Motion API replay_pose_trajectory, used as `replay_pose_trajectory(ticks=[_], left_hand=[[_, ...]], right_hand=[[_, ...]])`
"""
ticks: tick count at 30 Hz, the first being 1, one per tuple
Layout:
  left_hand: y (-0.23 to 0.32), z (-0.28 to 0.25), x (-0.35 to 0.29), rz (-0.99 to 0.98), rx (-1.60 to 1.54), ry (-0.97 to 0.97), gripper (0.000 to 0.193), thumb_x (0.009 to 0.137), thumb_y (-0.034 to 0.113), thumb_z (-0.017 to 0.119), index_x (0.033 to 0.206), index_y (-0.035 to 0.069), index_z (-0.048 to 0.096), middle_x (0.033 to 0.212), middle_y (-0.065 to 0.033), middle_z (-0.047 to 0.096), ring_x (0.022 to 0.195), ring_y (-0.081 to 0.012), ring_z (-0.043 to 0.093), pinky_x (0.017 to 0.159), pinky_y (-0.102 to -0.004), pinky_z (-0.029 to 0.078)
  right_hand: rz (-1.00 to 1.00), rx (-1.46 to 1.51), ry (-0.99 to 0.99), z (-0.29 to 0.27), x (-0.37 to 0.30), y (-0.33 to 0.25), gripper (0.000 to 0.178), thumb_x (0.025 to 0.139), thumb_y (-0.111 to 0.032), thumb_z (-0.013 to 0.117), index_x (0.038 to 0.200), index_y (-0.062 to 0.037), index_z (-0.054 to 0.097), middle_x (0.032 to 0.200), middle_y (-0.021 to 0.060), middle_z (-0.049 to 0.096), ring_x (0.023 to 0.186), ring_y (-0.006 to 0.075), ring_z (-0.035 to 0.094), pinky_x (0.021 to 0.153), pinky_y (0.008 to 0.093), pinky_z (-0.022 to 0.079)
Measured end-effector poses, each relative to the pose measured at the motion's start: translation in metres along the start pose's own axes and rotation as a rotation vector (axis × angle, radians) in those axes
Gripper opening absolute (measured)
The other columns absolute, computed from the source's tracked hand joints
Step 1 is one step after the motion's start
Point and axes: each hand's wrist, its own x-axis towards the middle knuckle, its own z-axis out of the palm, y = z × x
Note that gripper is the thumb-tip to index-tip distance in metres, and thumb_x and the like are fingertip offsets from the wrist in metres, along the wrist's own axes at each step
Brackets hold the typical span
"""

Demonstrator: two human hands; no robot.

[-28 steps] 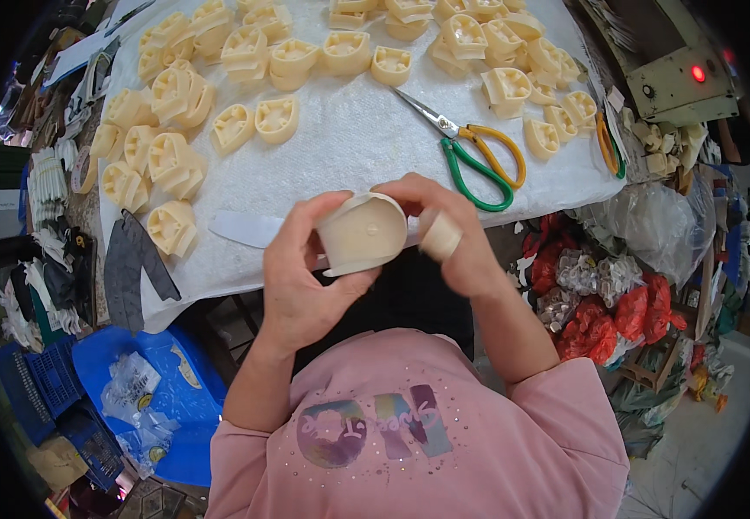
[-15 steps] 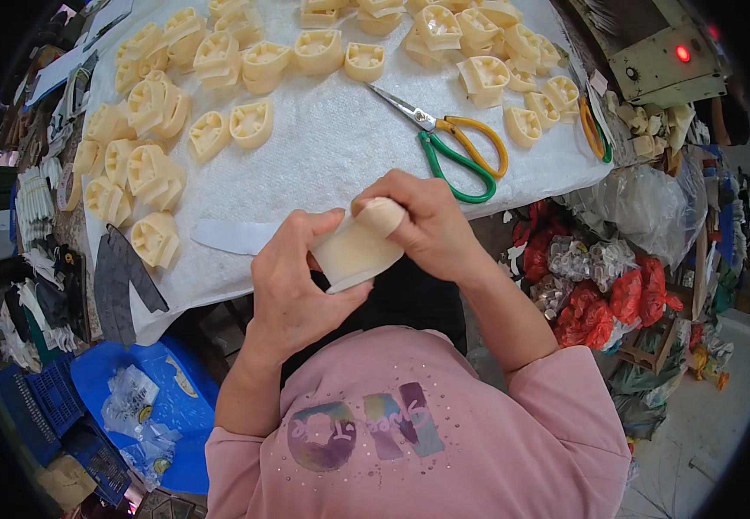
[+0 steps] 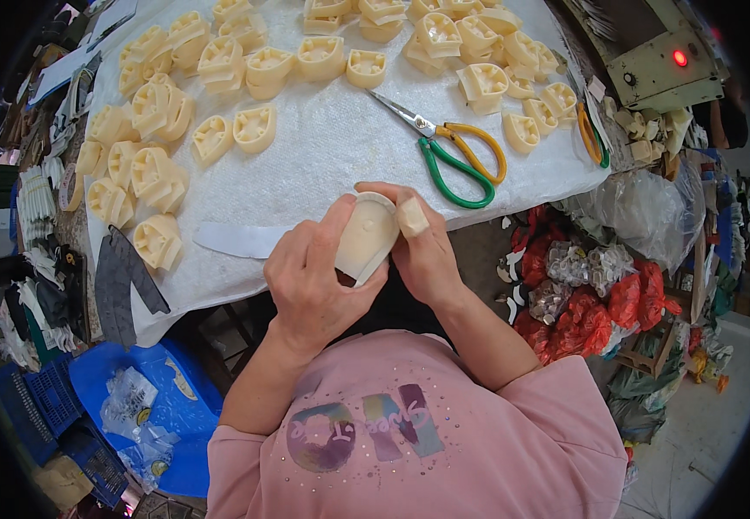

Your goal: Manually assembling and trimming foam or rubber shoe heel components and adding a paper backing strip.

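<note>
Over the near edge of the table I hold a cream shoe heel [image 3: 364, 238] with a smooth, rounded face toward me. My left hand [image 3: 310, 275] is closed round its left side and lower end. My right hand [image 3: 422, 255] grips its right and upper edge, and a cream wrap [image 3: 412, 217] covers the thumb. Beyond my right hand lie scissors [image 3: 427, 128], blades apart, with one green and one yellow handle. A thin white strip [image 3: 238, 239] rests on the table beside my left hand.
Many hollow cream heels [image 3: 255, 130] lie across the far and left parts of the white-covered table [image 3: 297, 177]. A dark grey strip [image 3: 124, 290] hangs over the left edge. Below are a blue bin [image 3: 193, 424] and red bags [image 3: 578, 316]. A second pair of scissors [image 3: 593, 137] lies far right.
The heel has been turned more upright, its rounded face now toward me. My right hand has shifted from over its top to its right side.
</note>
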Motion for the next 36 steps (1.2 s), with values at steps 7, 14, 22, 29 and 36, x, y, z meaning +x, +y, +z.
replay_pose_trajectory(ticks=[7, 14, 22, 29, 36], left_hand=[[-0.006, 0.004, -0.010, -0.043, -0.023, -0.001, 0.064, 0.056, 0.011, 0.079, 0.115, 0.004, 0.055, 0.075, -0.0084, 0.052, 0.060, -0.0222, 0.051, 0.051, -0.0325, 0.040], [-0.001, -0.012, 0.009, -0.271, -0.104, -0.206, 0.070, 0.064, 0.014, 0.079, 0.123, 0.000, 0.044, 0.111, -0.0127, 0.054, 0.091, -0.0232, 0.055, 0.078, -0.0327, 0.044], [-0.038, -0.027, -0.003, -0.795, -1.548, -0.023, 0.077, 0.069, 0.016, 0.079, 0.129, -0.001, 0.035, 0.121, -0.0225, 0.051, 0.117, -0.0348, 0.050, 0.100, -0.0393, 0.040], [-0.041, -0.026, -0.007, -0.806, -1.588, -0.099, 0.078, 0.063, 0.016, 0.084, 0.123, 0.001, 0.037, 0.123, -0.0204, 0.049, 0.116, -0.0310, 0.051, 0.096, -0.0362, 0.044], [-0.043, -0.031, -0.014, -0.761, -1.326, -0.072, 0.082, 0.059, 0.019, 0.087, 0.123, 0.004, 0.038, 0.124, -0.0172, 0.050, 0.110, -0.0212, 0.054, 0.091, -0.0310, 0.047]], right_hand=[[-0.354, -0.360, 0.084, 0.018, -0.005, -0.009, 0.042, 0.086, -0.006, 0.046, 0.127, 0.0003, 0.045, 0.105, 0.0171, 0.055, 0.095, 0.0257, 0.056, 0.083, 0.0332, 0.044], [-0.540, -0.747, -0.138, 0.004, 0.003, -0.029, 0.048, 0.079, -0.014, 0.064, 0.123, -0.0039, 0.050, 0.091, 0.0128, 0.053, 0.082, 0.0296, 0.052, 0.073, 0.0371, 0.045], [-0.525, -1.410, 0.133, -0.081, 0.030, -0.040, 0.041, 0.074, 0.000, 0.059, 0.115, -0.0040, 0.056, 0.104, 0.0156, 0.054, 0.098, 0.0324, 0.051, 0.082, 0.0401, 0.045], [-0.414, -1.570, 0.099, -0.084, 0.035, -0.041, 0.053, 0.069, 0.005, 0.054, 0.121, -0.0055, 0.053, 0.101, 0.0140, 0.053, 0.093, 0.0310, 0.051, 0.078, 0.0390, 0.046], [-0.300, -0.894, -0.066, -0.068, -0.005, -0.050, 0.071, 0.069, -0.023, 0.077, 0.131, -0.0079, 0.045, 0.094, 0.0141, 0.052, 0.085, 0.0279, 0.053, 0.077, 0.0373, 0.045]])
